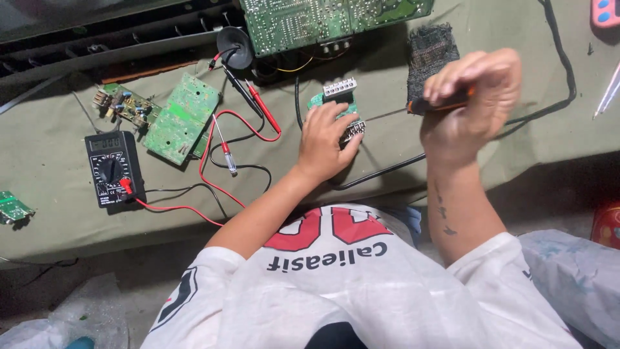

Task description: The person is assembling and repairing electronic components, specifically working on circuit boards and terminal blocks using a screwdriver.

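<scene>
Head view, looking down onto a bench under an olive-green cloth [58, 213].

Left hand [326, 139]: flat over a small green circuit board [318, 100], fingers pressed together and curled down onto its near edge, pinning it to the cloth at the middle of the bench. White terminal block [340, 87] on the board's far edge; row of metal contacts [354, 131] just by the fingertips.

Right hand [468, 103]: raised above the cloth, fingers wrapped tight round the orange-and-black handle of a screwdriver [439, 103]. Thin steel shaft pointing left, tip at the metal contacts beside the left fingertips.

Around them:
- Black digital multimeter [111, 168] to the left, dial facing up, red lead [213, 161] and black lead [248, 169] looping across the cloth.
- Red probe [261, 106] and black probe [237, 87] side by side, slanting toward a black suction cap [234, 46].
- Small tester screwdriver [226, 152] with a clear handle near the leads.
- Green printed board [183, 117] lying solder side up, tilted, next to a smaller board with components [123, 103].
- Large circuit board [329, 19] at the far edge.
- Dark scouring pad [429, 52] just beyond the right hand.
- Black cable [568, 71] curving along the right side.
</scene>
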